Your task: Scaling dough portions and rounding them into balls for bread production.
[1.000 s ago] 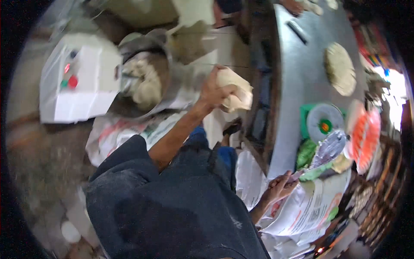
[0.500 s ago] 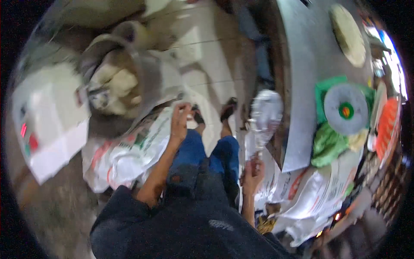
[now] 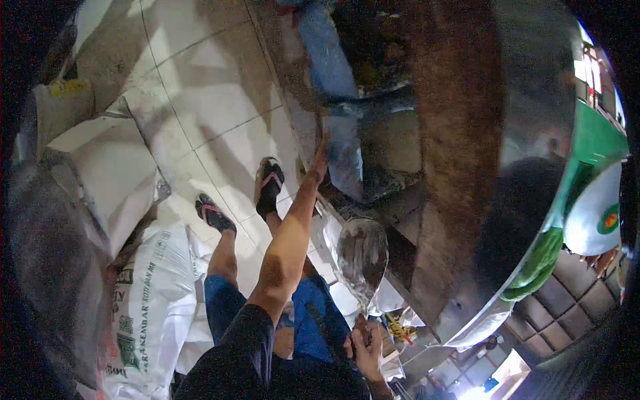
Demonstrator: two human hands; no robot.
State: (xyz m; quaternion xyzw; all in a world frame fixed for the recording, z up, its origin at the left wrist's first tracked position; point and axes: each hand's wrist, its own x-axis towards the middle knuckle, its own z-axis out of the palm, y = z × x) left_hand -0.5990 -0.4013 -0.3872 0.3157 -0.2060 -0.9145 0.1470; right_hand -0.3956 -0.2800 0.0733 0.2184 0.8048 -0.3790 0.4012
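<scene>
My left hand [image 3: 322, 157] is stretched forward and seen nearly edge-on, its fingers straight. It is nearest to a blue object [image 3: 343, 150] under the table; I cannot tell whether they touch. Low in front of my body, my right hand [image 3: 367, 348] is wrapped round the handle of a shiny metal scoop [image 3: 362, 257]. The scoop's rounded bowl points forward, beside the table's lower edge.
On the right, a table [image 3: 457, 133] has dark space beneath it. A green scale with a round metal pan [image 3: 593, 210] stands at its far right, near a green bag [image 3: 537, 267]. A printed white sack [image 3: 157, 300] and a pale box [image 3: 110, 170] are at left.
My view has swung to the right, bringing the table's underside into view. My left hand has reached forward and across toward the table. The scoop stays in my right hand.
</scene>
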